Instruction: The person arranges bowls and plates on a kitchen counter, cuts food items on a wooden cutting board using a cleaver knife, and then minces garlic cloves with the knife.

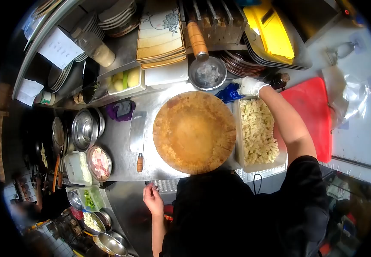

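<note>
My right hand (250, 87), in a white glove, reaches past the far end of a tub of cauliflower florets (259, 132). Its fingers close on a crumpled blue plastic item (229, 93), whose exact kind I cannot make out. Bare and loosely curled, my left hand (152, 200) hangs by the counter's front edge with nothing visible in it. Between the two lies a round wooden chopping block (194, 132) with a bare top. A cleaver (137, 132) rests flat to the left of the block, its wooden handle toward me.
A ladle (207, 73) lies behind the block. Right of the tub is a red cutting board (309, 115). A bowl of raw meat (99, 163), steel bowls (85, 129) and a purple-grey cloth (121, 110) occupy the left. Stacked rectangular plates (161, 32) and a yellow slicer (272, 32) stand behind.
</note>
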`<state>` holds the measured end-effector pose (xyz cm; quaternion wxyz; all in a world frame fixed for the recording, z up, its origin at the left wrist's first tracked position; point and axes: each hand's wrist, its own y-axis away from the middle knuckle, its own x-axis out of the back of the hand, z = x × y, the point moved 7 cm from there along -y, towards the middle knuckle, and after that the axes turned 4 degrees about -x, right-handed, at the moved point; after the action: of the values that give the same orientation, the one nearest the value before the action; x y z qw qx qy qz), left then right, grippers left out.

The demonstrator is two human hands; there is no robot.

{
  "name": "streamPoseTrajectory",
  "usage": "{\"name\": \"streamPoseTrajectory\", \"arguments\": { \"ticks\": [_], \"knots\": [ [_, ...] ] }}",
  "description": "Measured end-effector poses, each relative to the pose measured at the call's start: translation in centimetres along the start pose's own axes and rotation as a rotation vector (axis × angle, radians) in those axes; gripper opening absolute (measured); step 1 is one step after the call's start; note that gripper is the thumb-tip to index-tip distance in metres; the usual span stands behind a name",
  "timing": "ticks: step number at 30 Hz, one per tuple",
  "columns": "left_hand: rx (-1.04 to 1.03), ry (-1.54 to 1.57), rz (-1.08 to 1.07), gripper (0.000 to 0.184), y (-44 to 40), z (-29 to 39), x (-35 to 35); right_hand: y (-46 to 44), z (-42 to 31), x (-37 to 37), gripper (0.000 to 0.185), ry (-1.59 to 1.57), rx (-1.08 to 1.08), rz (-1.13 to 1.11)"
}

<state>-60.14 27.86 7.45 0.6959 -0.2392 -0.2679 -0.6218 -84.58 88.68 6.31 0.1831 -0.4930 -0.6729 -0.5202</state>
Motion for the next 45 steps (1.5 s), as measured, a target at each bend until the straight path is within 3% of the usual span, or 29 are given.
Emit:
{"name": "streamPoseTrajectory", "arguments": {
  "ticks": [6, 9, 14, 17, 18, 22, 23, 25, 28, 31, 35, 37, 40, 43, 45],
  "knots": [
    [0.014, -0.046, -0.006, 0.017, 0.3, -0.5, -0.8, 0.4, -1.0, 2.2, 0.036, 0.335, -0.064, 0.205],
    [0.051, -0.017, -0.04, 0.017, 0.3, -0.7, -1.9, 0.0, -1.1, 1.7, 0.034, 0.443, -0.145, 0.108],
    [-0.07, -0.071, -0.09, 0.017, -0.9, 2.9, -3.4, -0.6, -3.1, -0.5, 0.032, 0.52, 0.025, -0.038],
    [-0.099, -0.098, -0.101, 0.018, -1.0, 4.0, -3.6, -3.4, -1.9, -4.1, 0.037, 0.602, 0.242, -0.197],
    [-0.105, -0.111, -0.104, 0.018, -1.0, 3.9, -3.6, -3.4, -1.3, -3.7, 0.051, 0.43, 0.098, -0.238],
    [-0.061, -0.097, -0.095, 0.019, -0.4, 3.0, -3.6, -1.6, -2.0, 0.8, 0.07, 0.285, -0.215, -0.105],
    [-0.062, -0.114, -0.094, 0.019, -0.2, 3.0, -3.4, -2.2, -1.6, 1.0, 0.073, 0.224, -0.176, -0.087],
    [-0.065, -0.144, -0.09, 0.019, -0.1, 3.1, -3.3, -3.0, -0.5, 1.0, 0.061, 0.227, -0.214, -0.045],
    [-0.035, -0.134, -0.116, 0.019, 0.0, 3.0, -3.9, -1.4, -3.4, 0.5, 0.032, 0.567, -0.015, -0.132],
    [-0.131, -0.161, -0.116, 0.017, -0.6, 5.2, -4.9, -2.5, -5.1, -1.5, 0.017, 0.257, 0.333, -0.065],
    [-0.139, -0.149, -0.127, 0.018, -1.4, 6.6, -5.5, -1.4, -6.0, -0.4, 0.022, -0.051, 0.097, -0.232],
    [-0.16, -0.167, -0.117, 0.017, -1.5, 7.0, -5.4, -6.5, -2.1, -4.0, 0.026, 0.179, 0.163, -0.214],
    [-0.116, -0.148, -0.111, 0.017, -0.9, 6.6, -5.3, -11.8, 4.6, -7.7, 0.031, 0.358, -0.03, -0.158],
    [-0.111, -0.171, -0.121, 0.018, 0.1, 6.3, -5.5, -11.5, 4.3, -8.4, 0.03, 0.465, -0.033, -0.177],
    [-0.074, -0.143, -0.131, 0.018, 0.7, 5.9, -5.9, -7.8, 0.3, -5.0, 0.039, 0.318, -0.078, -0.154]
  ]
}}
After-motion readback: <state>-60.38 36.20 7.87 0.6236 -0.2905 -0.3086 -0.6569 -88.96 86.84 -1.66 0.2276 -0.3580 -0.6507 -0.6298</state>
